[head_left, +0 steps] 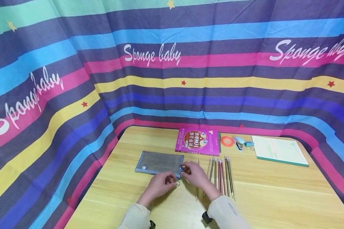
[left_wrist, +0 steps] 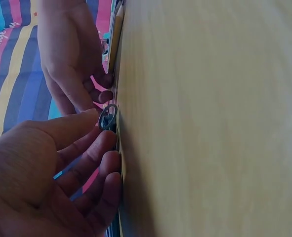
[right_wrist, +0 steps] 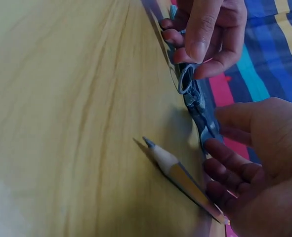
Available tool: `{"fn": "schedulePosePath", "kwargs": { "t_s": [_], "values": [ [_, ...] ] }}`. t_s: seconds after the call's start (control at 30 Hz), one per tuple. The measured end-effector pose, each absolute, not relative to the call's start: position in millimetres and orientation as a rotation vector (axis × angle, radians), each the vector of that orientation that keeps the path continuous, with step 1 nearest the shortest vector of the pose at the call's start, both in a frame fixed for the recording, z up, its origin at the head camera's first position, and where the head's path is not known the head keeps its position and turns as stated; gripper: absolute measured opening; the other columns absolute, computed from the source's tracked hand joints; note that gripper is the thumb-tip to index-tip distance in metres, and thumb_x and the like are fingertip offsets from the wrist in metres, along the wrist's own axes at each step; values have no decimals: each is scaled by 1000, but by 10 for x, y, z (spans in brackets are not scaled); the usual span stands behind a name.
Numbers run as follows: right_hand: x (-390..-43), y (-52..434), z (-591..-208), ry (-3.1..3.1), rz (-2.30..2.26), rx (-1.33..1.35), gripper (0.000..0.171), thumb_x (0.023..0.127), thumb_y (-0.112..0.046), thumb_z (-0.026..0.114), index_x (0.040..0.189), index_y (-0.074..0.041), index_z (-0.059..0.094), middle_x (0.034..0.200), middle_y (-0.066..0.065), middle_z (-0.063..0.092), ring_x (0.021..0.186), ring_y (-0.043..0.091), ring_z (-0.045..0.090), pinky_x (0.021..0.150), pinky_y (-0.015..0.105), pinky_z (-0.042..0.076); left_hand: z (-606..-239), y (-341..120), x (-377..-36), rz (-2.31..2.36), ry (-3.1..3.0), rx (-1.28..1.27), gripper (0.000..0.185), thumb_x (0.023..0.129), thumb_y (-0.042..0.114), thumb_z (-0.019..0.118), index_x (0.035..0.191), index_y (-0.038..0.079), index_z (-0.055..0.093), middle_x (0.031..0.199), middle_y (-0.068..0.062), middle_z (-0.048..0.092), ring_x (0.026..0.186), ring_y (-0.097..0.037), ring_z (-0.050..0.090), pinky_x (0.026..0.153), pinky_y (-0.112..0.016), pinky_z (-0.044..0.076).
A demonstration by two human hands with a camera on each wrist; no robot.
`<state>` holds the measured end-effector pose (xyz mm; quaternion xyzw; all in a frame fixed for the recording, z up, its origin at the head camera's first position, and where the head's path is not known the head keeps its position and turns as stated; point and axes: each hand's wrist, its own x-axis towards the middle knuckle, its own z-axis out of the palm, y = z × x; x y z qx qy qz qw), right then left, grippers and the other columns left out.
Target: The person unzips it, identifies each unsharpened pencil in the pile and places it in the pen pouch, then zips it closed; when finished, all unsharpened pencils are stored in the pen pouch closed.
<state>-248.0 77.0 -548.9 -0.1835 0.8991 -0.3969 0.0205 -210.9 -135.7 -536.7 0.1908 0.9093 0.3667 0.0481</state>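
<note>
Even, bright light fills the head view, and the worktop [head_left: 275, 194] shows only soft shadows. The striped cloth [head_left: 46, 95] bows at the edges from wide-lens distortion. Both wrist views are softer: the wood grain smears, near skin is blurred, and the pencil [right_wrist: 178, 173] casts a dim shadow.

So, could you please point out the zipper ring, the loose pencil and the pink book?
zipper ring [right_wrist: 185, 79], right wrist view, on the metal loop
pencil [right_wrist: 178, 173], right wrist view, on the wooden shaft
pink book [head_left: 197, 141], head view, on the cover's middle
</note>
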Motion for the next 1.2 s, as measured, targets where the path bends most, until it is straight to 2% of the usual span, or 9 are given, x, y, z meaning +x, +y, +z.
{"fn": "schedulePosePath", "kwargs": {
  "t_s": [0.2,0.4,0.63,0.93,1.2],
  "values": [
    [-2508,758,-5503,2784,-1230,-576,38,90,-8,76,127,-5,70,100,5,69,87,17,64,79,39,59,-5396,-1323,-2122,1116,2772,585,12,91,24,78,97,17,71,83,11,66,71,-1,54,66,-20,47],
    [-2514,767,-5518,2793,-1217,-580,46,84,-6,78,129,-7,70,104,6,67,88,17,61,79,39,57,-5409,-1292,-2135,1131,2774,577,10,91,23,78,95,17,71,84,9,67,71,-2,53,65,-21,45],
    [-2528,747,-5535,2829,-1182,-618,45,79,-2,81,123,-10,73,99,3,64,85,16,59,74,34,56,-5443,-1298,-2165,1161,2742,538,13,92,30,78,91,21,69,84,9,66,70,-3,53,65,-21,46],
    [-2564,674,-5552,2856,-1134,-678,35,80,-7,85,113,-15,78,91,1,58,78,14,52,66,27,47,-5481,-1360,-2203,1245,2682,481,9,96,27,74,93,23,67,87,10,65,74,-4,55,68,-22,47],
    [-2547,675,-5554,2842,-1092,-666,31,83,-10,84,113,-16,79,88,-1,57,77,12,51,66,27,47,-5529,-1361,-2201,1365,2575,464,8,99,24,70,97,17,66,90,4,64,78,-9,56,71,-24,48]
  ]
}}
